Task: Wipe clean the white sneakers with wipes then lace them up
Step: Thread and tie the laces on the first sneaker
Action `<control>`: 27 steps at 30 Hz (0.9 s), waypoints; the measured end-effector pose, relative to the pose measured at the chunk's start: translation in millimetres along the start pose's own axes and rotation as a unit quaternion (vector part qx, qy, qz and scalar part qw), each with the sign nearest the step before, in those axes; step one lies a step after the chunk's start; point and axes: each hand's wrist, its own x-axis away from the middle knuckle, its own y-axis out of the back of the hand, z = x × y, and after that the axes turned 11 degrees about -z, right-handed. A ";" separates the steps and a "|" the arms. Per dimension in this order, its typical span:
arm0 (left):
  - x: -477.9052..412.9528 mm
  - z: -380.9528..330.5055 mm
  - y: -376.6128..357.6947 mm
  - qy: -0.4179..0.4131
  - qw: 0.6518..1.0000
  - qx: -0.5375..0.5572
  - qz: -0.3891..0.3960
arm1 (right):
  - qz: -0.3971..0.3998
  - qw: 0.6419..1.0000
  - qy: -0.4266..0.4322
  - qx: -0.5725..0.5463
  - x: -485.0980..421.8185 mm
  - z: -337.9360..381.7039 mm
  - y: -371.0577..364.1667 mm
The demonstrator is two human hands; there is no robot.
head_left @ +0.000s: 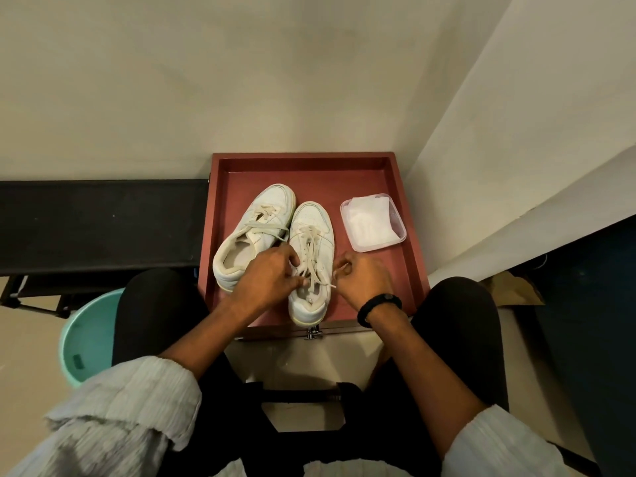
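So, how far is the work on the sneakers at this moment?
Done, it seems: the wiping, since no wipe is out and the wipes lie in their container. In hand: the left hand and right hand pinch the laces of the nearer sneaker. Left: tying these, then the farther sneaker, whose laces lie loose.

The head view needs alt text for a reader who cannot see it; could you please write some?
A person's left hand and right hand pinch the laces of the nearer white sneaker, beside its mate in a red tray. A clear tub of wipes sits at the tray's right.
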 end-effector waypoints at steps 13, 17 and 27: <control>2.0 -0.1 -2.5 0.046 0.997 -0.065 0.015 | 0.135 0.988 0.021 -0.069 6.6 12.1 -24.1; 2.7 -1.7 -1.1 0.146 0.986 0.015 0.079 | 0.017 1.000 -0.003 -0.013 1.2 5.2 -19.0; -18.4 -12.6 -19.2 0.101 0.995 0.004 -0.019 | -0.014 0.997 0.033 0.065 -28.0 3.3 -17.9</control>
